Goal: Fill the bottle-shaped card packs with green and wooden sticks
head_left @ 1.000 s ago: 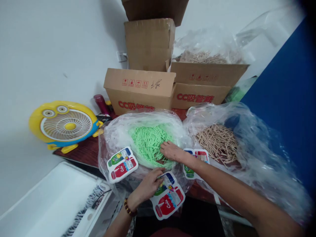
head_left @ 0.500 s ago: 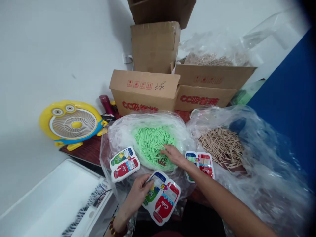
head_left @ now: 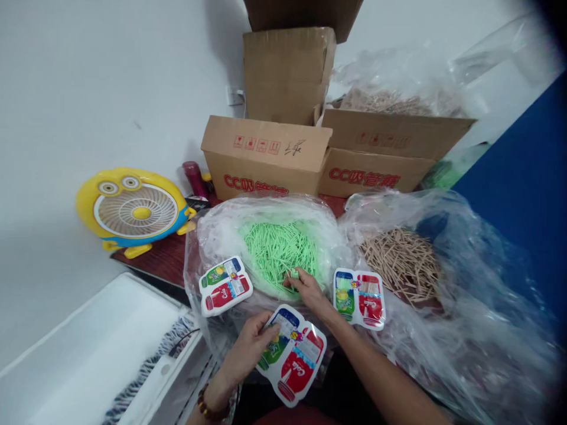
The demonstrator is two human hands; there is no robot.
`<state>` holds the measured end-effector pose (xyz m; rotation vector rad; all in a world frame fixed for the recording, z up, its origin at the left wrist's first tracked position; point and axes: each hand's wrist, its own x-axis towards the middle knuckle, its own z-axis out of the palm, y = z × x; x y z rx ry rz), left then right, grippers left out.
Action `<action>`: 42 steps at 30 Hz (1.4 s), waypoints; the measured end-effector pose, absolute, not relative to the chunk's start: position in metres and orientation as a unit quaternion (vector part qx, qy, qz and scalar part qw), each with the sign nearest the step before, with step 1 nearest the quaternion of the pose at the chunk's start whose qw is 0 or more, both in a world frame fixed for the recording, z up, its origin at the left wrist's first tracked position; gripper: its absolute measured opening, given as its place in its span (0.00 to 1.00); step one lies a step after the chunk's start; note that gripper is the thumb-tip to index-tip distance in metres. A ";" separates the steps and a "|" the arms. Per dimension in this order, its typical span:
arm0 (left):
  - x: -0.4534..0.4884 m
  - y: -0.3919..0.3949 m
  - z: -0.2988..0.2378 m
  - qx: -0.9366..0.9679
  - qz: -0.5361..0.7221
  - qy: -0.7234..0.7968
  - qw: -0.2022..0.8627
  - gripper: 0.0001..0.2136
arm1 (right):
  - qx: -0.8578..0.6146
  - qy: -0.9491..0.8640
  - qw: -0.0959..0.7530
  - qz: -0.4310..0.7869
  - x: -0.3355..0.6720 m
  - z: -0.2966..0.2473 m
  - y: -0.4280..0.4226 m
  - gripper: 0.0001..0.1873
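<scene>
My left hand grips a bottle-shaped candy packet by its upper left edge, thumb on the front. The packet shows a green lemon bottle beside a red Cola bottle. At the near edge of a heap of thin green candy sticks, my right hand has its fingers pinched on a few green sticks. The heap lies in an open clear plastic bag. A second packet rests on the bag's left side, and a third packet lies right of my right hand.
Brown sticks lie in another clear bag at the right. Cardboard boxes stand behind, next to a dark red bottle. A yellow fan stands left, above a white bin.
My right hand has drawn back slightly toward me, to the heap's near edge, and its fingers have closed on green sticks. My left hand still holds the packet. The view has shifted slightly.
</scene>
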<state>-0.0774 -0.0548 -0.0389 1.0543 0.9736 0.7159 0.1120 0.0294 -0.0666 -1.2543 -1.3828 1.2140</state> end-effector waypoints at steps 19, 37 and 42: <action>-0.084 -0.058 -0.034 0.522 0.344 0.432 0.650 0.10 | -0.520 -0.570 0.467 0.431 0.109 -0.066 0.024 0.11; -0.088 -0.063 -0.027 0.526 0.346 0.451 0.632 0.13 | -0.549 -0.577 0.455 0.399 0.102 -0.049 0.022 0.15; -0.090 -0.062 -0.028 0.513 0.360 0.453 0.634 0.12 | -0.501 -0.562 0.476 0.454 0.101 -0.052 0.008 0.10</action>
